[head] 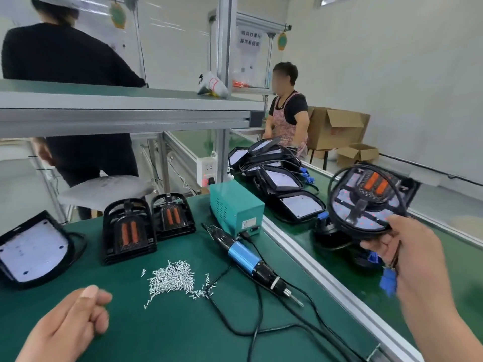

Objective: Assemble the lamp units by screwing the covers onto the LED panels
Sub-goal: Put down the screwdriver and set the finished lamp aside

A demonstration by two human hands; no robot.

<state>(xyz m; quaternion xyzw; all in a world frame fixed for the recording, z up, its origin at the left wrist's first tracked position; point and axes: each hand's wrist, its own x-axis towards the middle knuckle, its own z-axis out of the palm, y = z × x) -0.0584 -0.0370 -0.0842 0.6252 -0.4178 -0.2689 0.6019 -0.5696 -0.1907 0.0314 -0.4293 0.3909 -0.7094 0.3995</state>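
My left hand [70, 327] hangs low over the worktop [162, 335], fingers curled into a loose fist with the thumb on top; nothing shows inside them. My right hand [418, 257] is up over the belt [326, 259] on the right, fingers gripping the lower rim of a lamp [366, 202], cover side facing me, together with its cable. The blue plug [389, 280] dangles beside my palm. Between my hands lies a heap of screws [172, 280], and just right of it the driver [251, 259], corded to a teal box [235, 207]. A bare panel [31, 252] lies far left, with two stacks of covers [129, 228] beside it. Further along the belt, more lamps [274, 173] are piled.
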